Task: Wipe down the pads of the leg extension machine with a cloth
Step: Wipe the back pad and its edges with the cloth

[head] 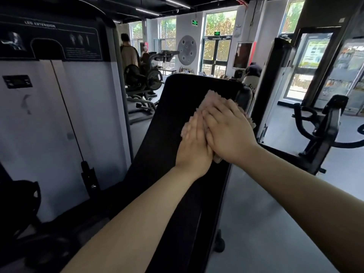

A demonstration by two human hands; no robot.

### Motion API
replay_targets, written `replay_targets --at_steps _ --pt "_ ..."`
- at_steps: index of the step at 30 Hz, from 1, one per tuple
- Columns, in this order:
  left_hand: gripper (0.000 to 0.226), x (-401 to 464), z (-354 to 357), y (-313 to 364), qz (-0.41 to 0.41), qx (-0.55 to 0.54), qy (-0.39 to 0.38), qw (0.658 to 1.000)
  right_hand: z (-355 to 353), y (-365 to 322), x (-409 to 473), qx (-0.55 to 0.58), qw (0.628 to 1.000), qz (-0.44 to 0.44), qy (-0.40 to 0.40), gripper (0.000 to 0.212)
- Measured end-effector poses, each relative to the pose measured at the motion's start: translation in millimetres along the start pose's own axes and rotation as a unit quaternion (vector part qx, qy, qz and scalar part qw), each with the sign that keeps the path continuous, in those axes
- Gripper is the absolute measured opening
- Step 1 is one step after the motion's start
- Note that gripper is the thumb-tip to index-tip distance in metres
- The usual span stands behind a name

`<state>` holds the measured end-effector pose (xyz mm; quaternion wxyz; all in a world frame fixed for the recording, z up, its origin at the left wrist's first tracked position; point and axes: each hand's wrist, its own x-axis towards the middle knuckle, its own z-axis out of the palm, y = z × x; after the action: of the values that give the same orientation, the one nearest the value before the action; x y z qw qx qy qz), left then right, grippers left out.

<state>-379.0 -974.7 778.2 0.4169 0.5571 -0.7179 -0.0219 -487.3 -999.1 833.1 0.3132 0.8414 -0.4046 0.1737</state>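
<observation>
Cloth (211, 97): pinkish, nubby pile, bunched flat on the upper part of the back pad (177, 119), which is a long black slab, smooth and matte, tilted. Left hand (194, 146) lies flat on the cloth, fingers straight and together. Right hand (228, 131) presses beside it, fingers straight, its edge overlapping the left. Weight-stack housing (59, 119) stands to the left: pale glossy panel, dark header printed "LEG EXTENSION", thin black cable (68, 115) running down it. Grey floor (266, 213) lies beyond the pad.
</observation>
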Motion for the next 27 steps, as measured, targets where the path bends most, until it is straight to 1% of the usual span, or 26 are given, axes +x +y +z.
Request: replay_targets --at_steps 3,6,7,9,10,12,13,14,16,18,20,21,22,23,24,25,26,27 --pt "0.066 -42.9 6.7 -5.9 -0.023 -0.007 -0.022 0.999 14.2 -25.1 -24.4 0.005 0.999 -0.008 -0.051 0.059" --pt "0.071 -85.6 15.1 -12.8 -0.070 0.000 -0.048 0.996 24.1 -55.6 -49.6 0.077 0.990 0.015 -0.113 0.059" --pt "0.074 -99.1 19.0 -14.1 -0.082 0.007 -0.053 0.995 28.6 -63.5 -57.7 0.071 0.989 0.007 -0.131 0.059" --pt "0.077 -115.1 24.9 -15.7 -0.107 0.010 -0.065 0.992 33.2 -70.5 -70.7 -0.020 0.982 -0.059 -0.181 0.063" --pt "0.075 -114.6 25.9 -15.2 -0.120 0.002 -0.070 0.990 28.9 -68.0 -71.5 -0.054 0.977 -0.082 -0.187 0.064" --pt "0.068 -101.6 23.5 -12.9 -0.143 -0.015 -0.076 0.987 13.1 -61.3 -64.5 -0.068 0.981 -0.080 -0.162 0.066" --pt "0.068 -91.0 19.6 -11.0 -0.149 -0.021 -0.078 0.986 4.5 -60.1 -59.6 -0.079 0.984 -0.084 -0.135 0.065" --pt "0.069 -80.0 15.7 -10.4 -0.150 -0.024 -0.082 0.985 -2.2 -59.6 -53.7 -0.083 0.984 -0.075 -0.137 0.061" --pt "0.076 -65.2 8.6 -12.2 -0.145 -0.025 -0.089 0.985 -9.5 -63.9 -39.6 -0.105 0.976 -0.054 -0.181 0.060" --pt "0.080 -64.4 3.7 -17.4 -0.120 -0.030 -0.091 0.988 -6.2 -65.9 -33.9 -0.071 0.984 -0.035 -0.159 0.059" --pt "0.075 -77.5 4.1 -26.5 -0.109 -0.027 -0.090 0.990 6.7 -74.8 -39.1 -0.039 0.985 -0.023 -0.166 0.061" --pt "0.075 -89.9 6.5 -31.7 -0.107 -0.029 -0.094 0.989 16.0 -83.2 -46.2 -0.034 0.983 -0.030 -0.175 0.061" --pt "0.077 -104.5 10.9 -37.9 -0.116 -0.029 -0.103 0.987 24.7 -95.2 -57.1 -0.005 0.983 -0.033 -0.179 0.059" --pt "0.080 -120.6 16.1 -44.7 -0.137 -0.024 -0.116 0.983 32.0 -109.5 -67.2 0.050 0.983 -0.018 -0.175 0.056" --pt "0.082 -139.3 22.7 -51.8 -0.158 0.006 -0.142 0.977 41.0 -123.2 -77.7 0.103 0.982 -0.005 -0.157 0.055" --pt "0.083 -159.7 30.6 -58.4 -0.165 0.080 -0.169 0.968 49.1 -137.0 -88.9 0.106 0.984 -0.010 -0.145 0.057" --pt "0.084 -178.1 36.9 -61.1 -0.153 0.170 -0.180 0.957 55.1 -147.3 -100.1 0.080 0.986 -0.030 -0.145 0.063" --pt "0.084 -195.8 45.9 -63.3 -0.138 0.234 -0.198 0.942 61.7 -155.7 -113.6 0.046 0.981 -0.071 -0.174 0.072"
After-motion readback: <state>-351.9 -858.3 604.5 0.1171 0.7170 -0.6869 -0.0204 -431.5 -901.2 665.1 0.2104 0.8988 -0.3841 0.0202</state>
